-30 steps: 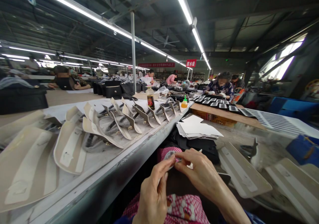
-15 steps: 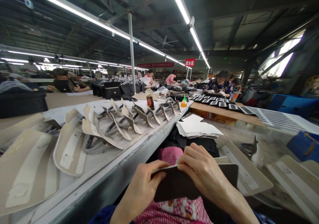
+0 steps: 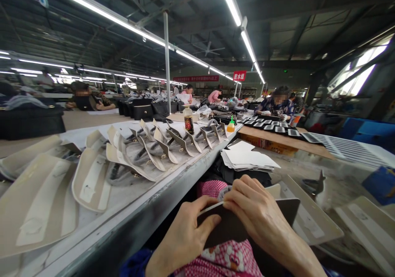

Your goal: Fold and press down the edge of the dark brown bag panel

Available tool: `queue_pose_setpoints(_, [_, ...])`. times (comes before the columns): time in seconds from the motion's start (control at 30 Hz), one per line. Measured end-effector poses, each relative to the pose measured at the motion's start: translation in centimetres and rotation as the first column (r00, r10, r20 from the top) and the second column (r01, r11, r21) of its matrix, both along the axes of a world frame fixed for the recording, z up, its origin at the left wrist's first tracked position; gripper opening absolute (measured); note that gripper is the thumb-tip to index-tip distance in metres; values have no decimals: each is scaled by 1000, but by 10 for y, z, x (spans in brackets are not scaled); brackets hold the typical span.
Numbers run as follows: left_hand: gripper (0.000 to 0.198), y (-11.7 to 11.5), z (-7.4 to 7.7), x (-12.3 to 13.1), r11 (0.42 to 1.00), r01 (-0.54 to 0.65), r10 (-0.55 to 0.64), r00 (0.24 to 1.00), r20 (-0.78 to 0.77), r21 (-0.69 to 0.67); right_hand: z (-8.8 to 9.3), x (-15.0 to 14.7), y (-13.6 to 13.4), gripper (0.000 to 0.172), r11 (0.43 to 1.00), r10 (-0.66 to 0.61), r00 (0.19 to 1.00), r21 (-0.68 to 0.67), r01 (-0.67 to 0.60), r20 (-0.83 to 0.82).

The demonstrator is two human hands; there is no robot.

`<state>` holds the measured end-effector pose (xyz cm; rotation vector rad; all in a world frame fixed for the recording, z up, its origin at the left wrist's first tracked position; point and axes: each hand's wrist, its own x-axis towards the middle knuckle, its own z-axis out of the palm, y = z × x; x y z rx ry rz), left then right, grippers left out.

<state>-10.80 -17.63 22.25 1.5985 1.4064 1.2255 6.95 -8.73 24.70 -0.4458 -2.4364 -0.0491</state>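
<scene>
A dark, flat panel with a pale edge is held over my lap, above a pink checked apron. My left hand grips its left end, thumb on the dark face and fingers behind the upper edge. My right hand pinches the upper edge near the middle, its fingers bent over the top. A bit of clear plastic shows behind the edge between the hands. The panel's back side is hidden from me.
Several curved beige flaps with metal fittings line the table at left. White sheets lie stacked ahead, and more beige panels lie at right. A dark-labelled bottle and a green-tipped glue bottle stand farther off. A co-worker sits beyond.
My left hand has slid a little right along the panel, its thumb now farther over the dark face. The right hand keeps its pinch. The whole view has shifted slightly.
</scene>
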Motion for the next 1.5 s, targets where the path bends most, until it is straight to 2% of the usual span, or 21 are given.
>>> queue_pose_setpoints(0.2, [22, 1, -2, 5, 987, -138, 129, 985, 111, 77, 7, -1, -14, 29, 994, -11, 997, 108, 19, -72])
queue_pose_setpoints(0.37, [20, -2, -4, 10, 974, -189, 170, 974, 149, 127, 6, -2, -26, 26, 962, -38, 988, 261, 76, -148])
queue_pose_setpoints(0.5, [23, -1, -7, 12, 959, -234, 216, 969, 121, 161, 9, -1, -29, 14, 960, -56, 989, 265, 91, -138])
queue_pose_setpoints(0.6, [25, 1, -10, 6, 926, -340, 327, 940, 97, 163, 10, 10, -28, 20, 948, -78, 957, 277, 158, -281])
queue_pose_setpoints(0.67, [23, 0, -10, -2, 886, -425, 411, 905, 111, 186, 6, 23, -20, 23, 925, -168, 869, 231, 302, -465])
queue_pose_setpoints(0.73, [22, -2, -10, -12, 843, -486, 472, 874, 116, 231, -7, 36, -3, 30, 891, -297, 756, 114, 439, -584])
queue_pose_setpoints(0.77, [22, -3, -10, -17, 826, -502, 491, 864, 113, 255, -15, 40, 7, 37, 880, -359, 719, 40, 473, -595])
queue_pose_setpoints(0.8, [22, -4, -11, -23, 813, -513, 504, 857, 107, 276, -26, 43, 19, 44, 890, -386, 706, -40, 454, -594])
queue_pose_setpoints(0.83, [22, -4, -12, -27, 801, -522, 517, 850, 101, 292, -36, 43, 30, 49, 901, -407, 722, -116, 418, -559])
queue_pose_setpoints(0.9, [23, -4, -15, -35, 783, -538, 539, 837, 92, 312, -55, 38, 46, 48, 913, -407, 794, -228, 338, -452])
queue_pose_setpoints(1.0, [26, -3, -23, -42, 758, -563, 573, 816, 76, 330, -69, 21, 49, 46, 931, -365, 840, -187, 315, -401])
queue_pose_setpoints(1.17, [32, 2, -36, -45, 706, -628, 650, 758, 52, 327, -72, -3, 9, 63, 897, -361, 780, 37, 440, -512])
queue_pose_setpoints(1.23, [34, 4, -39, -44, 676, -663, 686, 726, 55, 322, -73, -8, -9, 53, 906, -325, 765, 48, 420, -556])
queue_pose_setpoints(1.3, [35, 6, -41, -43, 660, -678, 703, 709, 53, 323, -72, -9, -22, 34, 930, -317, 742, -42, 365, -590])
queue_pose_setpoints(1.37, [34, 4, -41, -42, 659, -671, 701, 712, 46, 340, -66, -8, -27, 22, 935, -355, 731, -206, 290, -583])
queue_pose_setpoints(1.43, [32, -2, -37, -41, 657, -658, 692, 720, 51, 369, -56, -3, -24, 23, 914, -370, 768, -355, 198, -523])
queue_pose_setpoints(1.5, [29, -9, -31, -39, 664, -635, 670, 739, 62, 394, -45, 3, -14, 26, 889, -365, 777, -439, 128, -513])
